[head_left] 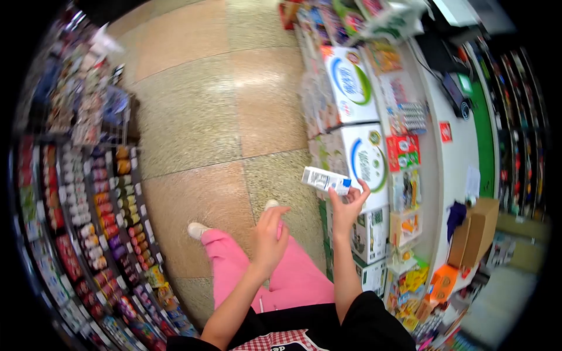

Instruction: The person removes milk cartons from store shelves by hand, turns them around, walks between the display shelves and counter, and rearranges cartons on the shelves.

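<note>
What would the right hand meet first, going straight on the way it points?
The held small box aside, the right hand would probably meet the nearer white carton; depth is unclear, so it might pass above.

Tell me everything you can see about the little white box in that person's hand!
The white box is a small, slim carton that looks like cardboard. Dark print, too small to read, covers part of the side we see, and a blue patch marks one end. It lies on its long side, slightly tilted, held in the air by the thumb and fingers of the right hand near that blue end. The left hand isn't touching it. What's inside doesn't show.
</note>
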### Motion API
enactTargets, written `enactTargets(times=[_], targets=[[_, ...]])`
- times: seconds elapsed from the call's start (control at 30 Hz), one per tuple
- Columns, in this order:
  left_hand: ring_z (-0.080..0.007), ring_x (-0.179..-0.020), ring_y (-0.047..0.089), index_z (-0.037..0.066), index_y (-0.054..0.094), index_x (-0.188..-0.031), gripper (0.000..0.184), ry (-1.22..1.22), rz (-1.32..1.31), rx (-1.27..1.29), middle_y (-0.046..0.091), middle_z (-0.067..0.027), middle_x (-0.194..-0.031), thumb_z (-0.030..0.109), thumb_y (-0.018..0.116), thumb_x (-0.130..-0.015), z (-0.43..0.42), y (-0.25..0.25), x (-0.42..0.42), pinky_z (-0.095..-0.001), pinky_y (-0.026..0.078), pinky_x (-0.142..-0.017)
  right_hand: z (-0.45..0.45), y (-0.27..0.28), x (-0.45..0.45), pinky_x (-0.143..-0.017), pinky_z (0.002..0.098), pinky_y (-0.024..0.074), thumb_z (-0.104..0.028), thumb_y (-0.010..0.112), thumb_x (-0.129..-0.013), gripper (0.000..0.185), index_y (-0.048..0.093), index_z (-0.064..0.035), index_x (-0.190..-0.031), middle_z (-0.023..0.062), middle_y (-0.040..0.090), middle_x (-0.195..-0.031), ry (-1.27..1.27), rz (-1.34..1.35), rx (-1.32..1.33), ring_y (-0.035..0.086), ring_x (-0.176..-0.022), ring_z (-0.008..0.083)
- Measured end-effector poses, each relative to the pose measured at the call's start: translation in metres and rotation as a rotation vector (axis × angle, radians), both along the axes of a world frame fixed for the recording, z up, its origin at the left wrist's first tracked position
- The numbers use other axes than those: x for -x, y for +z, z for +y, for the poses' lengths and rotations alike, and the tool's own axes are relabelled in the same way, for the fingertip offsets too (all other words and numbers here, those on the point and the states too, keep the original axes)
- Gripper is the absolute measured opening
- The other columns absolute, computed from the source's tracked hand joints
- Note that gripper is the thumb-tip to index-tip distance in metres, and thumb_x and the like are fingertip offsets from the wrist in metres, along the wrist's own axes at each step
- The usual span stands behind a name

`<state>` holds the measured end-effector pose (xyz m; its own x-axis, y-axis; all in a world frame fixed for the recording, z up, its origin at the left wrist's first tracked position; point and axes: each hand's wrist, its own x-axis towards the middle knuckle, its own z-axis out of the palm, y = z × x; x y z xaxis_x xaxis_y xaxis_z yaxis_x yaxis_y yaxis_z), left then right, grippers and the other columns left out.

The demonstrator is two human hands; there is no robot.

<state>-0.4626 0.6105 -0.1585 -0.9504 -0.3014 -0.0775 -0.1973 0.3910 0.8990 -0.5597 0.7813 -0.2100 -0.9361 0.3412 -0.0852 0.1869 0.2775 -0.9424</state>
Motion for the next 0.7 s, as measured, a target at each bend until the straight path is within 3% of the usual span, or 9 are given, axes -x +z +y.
enactTargets(times=[0.17,0.37,0.5,0.7], targets=[[-0.0345,-0.092,0.064,0.002,0.066,-0.102,0.027,0.269,0.300,0.048,0.066,-0.0152,-0.096,-0.011,0.059,-0.079,-0.062,0.038,-0.056,-0.0420,0.051,-0.082,-0.110,0.051,-0.054,-0.094,0.0328,0.0435,-0.005,0.086,-0.069,0.083,0.038,-0.0045,-0.137,0.0077,0.058,-0.100,0.377,-0.015,0.070,0.058,-0.097,0.0193],[-0.0302,-0.087,0.066,0.001,0.065,-0.100,0.022,0.657,0.358,0.067,0.068,-0.0123,-0.094,-0.009,0.064,-0.080,-0.142,0.055,-0.148,-0.0376,0.051,-0.078,-0.249,0.109,-0.125,-0.096,0.0362,0.0410,-0.007,0.086,-0.066,0.080,0.040,-0.0042,-0.131,0.0085,0.056,-0.104,0.805,-0.028,0.171,0.054,-0.102,0.0194],[-0.0317,-0.095,0.064,0.001,0.066,-0.102,0.025,0.945,0.356,0.104,0.067,-0.0127,-0.100,-0.009,0.063,-0.080,-0.197,0.058,-0.202,-0.0392,0.051,-0.084,-0.343,0.129,-0.179,-0.097,0.0388,0.0403,-0.014,0.087,-0.064,0.082,0.040,-0.0033,-0.130,0.0106,0.053,-0.111,1.043,0.055,0.129,0.053,-0.106,0.0220],[-0.0350,-0.112,0.061,-0.002,0.064,-0.114,0.032,1.207,0.297,0.133,0.066,-0.0172,-0.115,-0.005,0.064,-0.082,-0.295,0.067,-0.282,-0.0431,0.046,-0.097,-0.478,0.146,-0.265,-0.098,0.0385,0.0403,-0.013,0.088,-0.063,0.081,0.043,-0.0039,-0.129,0.0112,0.052,-0.116,1.310,0.189,0.170,0.053,-0.108,0.0232]])
